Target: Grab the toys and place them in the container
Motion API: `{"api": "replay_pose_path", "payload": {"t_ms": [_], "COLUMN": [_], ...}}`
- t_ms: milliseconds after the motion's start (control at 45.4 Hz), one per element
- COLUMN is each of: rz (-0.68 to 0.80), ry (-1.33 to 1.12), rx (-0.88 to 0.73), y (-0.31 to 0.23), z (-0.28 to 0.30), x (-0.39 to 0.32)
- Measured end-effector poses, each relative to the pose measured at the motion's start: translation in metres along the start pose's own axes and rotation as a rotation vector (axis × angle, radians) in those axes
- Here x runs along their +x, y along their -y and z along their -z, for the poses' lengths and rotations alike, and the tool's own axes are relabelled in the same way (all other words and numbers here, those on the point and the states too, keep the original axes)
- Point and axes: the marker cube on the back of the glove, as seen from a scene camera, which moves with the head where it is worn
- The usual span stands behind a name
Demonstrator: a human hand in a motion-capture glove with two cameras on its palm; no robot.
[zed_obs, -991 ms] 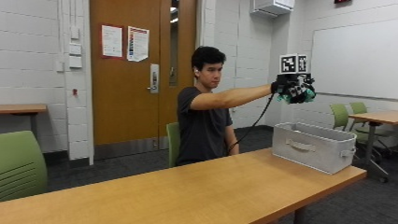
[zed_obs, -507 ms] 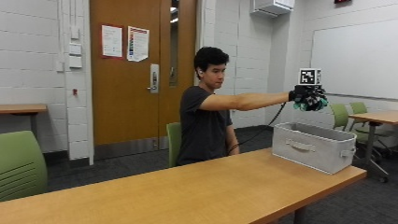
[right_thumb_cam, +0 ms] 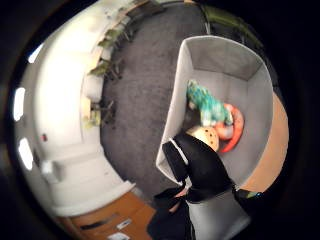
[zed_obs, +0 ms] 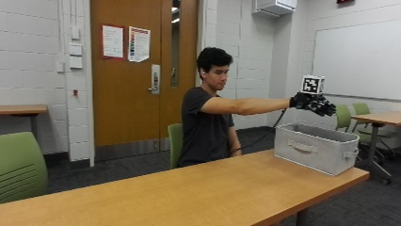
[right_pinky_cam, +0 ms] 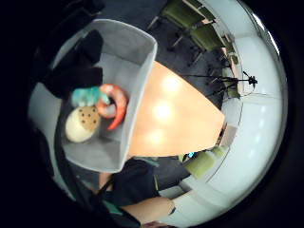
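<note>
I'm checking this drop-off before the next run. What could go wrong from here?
The gloved right hand hovers above the grey fabric container, so lowering carelessly could knock its wall. The container stands near the wooden table's end; a nudge might push it off. Inside, the teal plush toy, orange ring-shaped toy and spotted cream ball lie crowded in one corner.

We saw a grey container (zed_obs: 316, 148) holding a teal toy (right_thumb_cam: 207, 106), an orange toy (right_pinky_cam: 118, 107) and a cream brown-spotted toy (right_pinky_cam: 81, 123).
</note>
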Motion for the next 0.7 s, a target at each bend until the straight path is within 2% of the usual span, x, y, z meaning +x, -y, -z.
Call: {"api": "replay_pose_path", "payload": {"t_ms": [66, 154, 242, 264, 330, 374, 705], "rz": [0.006, -0.024, 0.170, 0.151, -0.108, -0.191, -0.363], "ry": [-0.039, -0.074, -0.102, -0.111, -0.121, -0.127, -0.095], "rx": [0.039, 0.087, 0.090, 0.095, 0.130, 0.150, 0.161], "y": [-0.012, -0.021, -0.044, -0.048, -0.055, -0.063, -0.135], "z": [-0.001, 0.004, 0.007, 0.008, 0.011, 0.013, 0.002], "x": [-0.016, 0.020, 0.060, 0.071, 0.111, 0.136, 0.268]}}
